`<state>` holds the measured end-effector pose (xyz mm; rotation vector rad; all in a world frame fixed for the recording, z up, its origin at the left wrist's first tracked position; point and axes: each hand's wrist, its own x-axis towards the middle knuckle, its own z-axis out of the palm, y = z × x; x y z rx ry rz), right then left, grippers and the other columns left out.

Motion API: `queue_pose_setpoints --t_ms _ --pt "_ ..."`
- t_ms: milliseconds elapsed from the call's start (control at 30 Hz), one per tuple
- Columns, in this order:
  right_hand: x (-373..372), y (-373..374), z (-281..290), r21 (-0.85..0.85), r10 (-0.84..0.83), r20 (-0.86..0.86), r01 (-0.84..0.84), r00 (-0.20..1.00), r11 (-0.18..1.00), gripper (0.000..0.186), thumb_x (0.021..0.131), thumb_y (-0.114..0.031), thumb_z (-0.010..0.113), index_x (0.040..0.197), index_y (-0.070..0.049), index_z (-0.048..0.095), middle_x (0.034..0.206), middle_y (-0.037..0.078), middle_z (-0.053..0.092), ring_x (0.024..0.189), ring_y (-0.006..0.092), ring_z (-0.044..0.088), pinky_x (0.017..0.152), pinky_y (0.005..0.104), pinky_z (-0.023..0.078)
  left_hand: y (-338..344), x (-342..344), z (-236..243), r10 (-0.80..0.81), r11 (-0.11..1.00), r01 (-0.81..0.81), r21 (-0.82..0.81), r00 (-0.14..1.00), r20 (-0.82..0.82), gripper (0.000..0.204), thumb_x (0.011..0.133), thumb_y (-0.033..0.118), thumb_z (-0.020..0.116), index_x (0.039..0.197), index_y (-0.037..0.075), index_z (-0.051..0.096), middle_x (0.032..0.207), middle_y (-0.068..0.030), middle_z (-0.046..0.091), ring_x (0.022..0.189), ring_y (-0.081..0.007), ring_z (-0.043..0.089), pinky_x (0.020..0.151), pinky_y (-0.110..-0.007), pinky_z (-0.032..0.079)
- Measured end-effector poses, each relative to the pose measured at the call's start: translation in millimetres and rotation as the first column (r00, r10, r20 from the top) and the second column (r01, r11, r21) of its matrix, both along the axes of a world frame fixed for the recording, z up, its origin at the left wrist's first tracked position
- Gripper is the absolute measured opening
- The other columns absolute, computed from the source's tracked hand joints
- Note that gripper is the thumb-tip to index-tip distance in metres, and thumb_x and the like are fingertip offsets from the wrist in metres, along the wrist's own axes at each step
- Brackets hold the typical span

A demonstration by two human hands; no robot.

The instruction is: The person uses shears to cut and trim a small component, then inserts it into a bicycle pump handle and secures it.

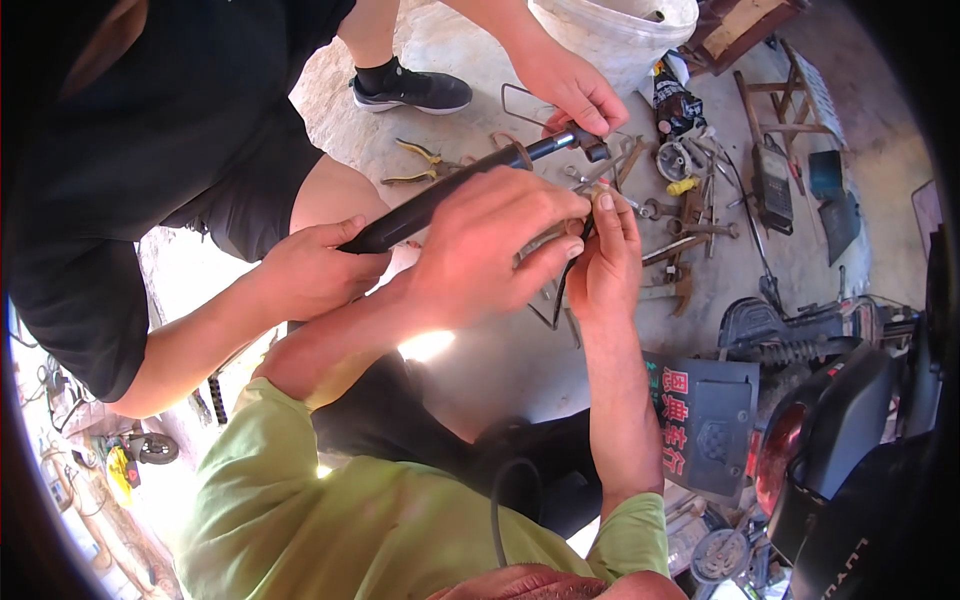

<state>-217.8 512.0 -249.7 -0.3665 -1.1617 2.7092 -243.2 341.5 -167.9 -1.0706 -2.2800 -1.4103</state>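
In front of me my left hand (500, 235) and my right hand (605, 255) meet, fingertips close together. My right fingers pinch something small, mostly hidden by the fingers. From between the hands hangs a thin black cord-like strip (562, 285), and my left thumb and fingertips are closed at its upper end. Behind my left hand, a co-worker holds a black cylindrical tube (440, 205) slantwise. One co-worker's hand (330, 245) grips its lower end; the other hand (580, 100) is at the shiny rod and end fitting (585, 142).
Pliers with yellow-black handles (425, 160), wrenches (700, 230) and a hammer (680, 290) lie on the concrete floor. A white bucket (620, 45) stands at the back. Right of me is a motorcycle (830, 420) with a dark mudflap (710, 420). The co-worker's shoe (415, 90) is at far left.
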Motion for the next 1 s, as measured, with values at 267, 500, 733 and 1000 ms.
queue_pose_setpoints --t_ms 267,500,733,1000 --pt "7.3 -0.6 -10.9 0.021 0.032 0.05 -0.033 0.998 0.999 0.023 0.1 -0.015 0.071 0.117 -0.002 0.065 0.096 0.003 0.066 0.077 0.0119 0.058 0.066 0.03 0.046 -25.6 -19.3 -0.4 0.5 0.702 -0.277 -0.656 0.848 0.176 0.051 0.09 0.025 0.075 0.134 0.004 0.061 0.106 -0.0195 0.071 0.099 -0.0412 0.068 0.088 -0.046 0.054" --pt "11.2 29.7 -5.9 0.077 0.025 -0.08 -0.019 0.997 0.997 0.026 0.098 -0.008 0.069 0.123 0.0 0.065 0.102 0.006 0.069 0.08 0.0143 0.06 0.068 0.0309 0.046 -17.3 -40.6 12.0 0.391 0.79 -0.097 -0.606 0.841 0.375 0.05 0.091 0.025 0.074 0.134 0.006 0.059 0.1 -0.0215 0.072 0.094 -0.0405 0.069 0.083 -0.047 0.053" --pt "17.5 48.5 21.6 0.251 -0.055 -0.218 0.111 0.974 0.962 0.025 0.1 -0.011 0.067 0.124 -0.002 0.064 0.103 0.006 0.07 0.079 0.0139 0.06 0.066 0.0304 0.046 20.2 -53.5 54.0 0.293 0.908 -0.18 -0.378 0.918 0.267 0.047 0.094 0.026 0.075 0.132 0.004 0.059 0.087 -0.0155 0.071 0.073 -0.023 0.066 0.071 -0.039 0.054" --pt "14.2 54.7 32.2 0.287 -0.058 -0.297 0.147 0.953 0.947 0.024 0.099 -0.011 0.068 0.121 -0.002 0.063 0.103 0.008 0.07 0.079 0.0146 0.061 0.066 0.0294 0.047 37.6 -37.8 51.6 0.093 0.989 -0.027 -0.149 0.884 0.457 0.054 0.093 0.03 0.077 0.133 0.0 0.058 0.098 -0.0137 0.069 0.081 -0.0187 0.064 0.078 -0.037 0.053"
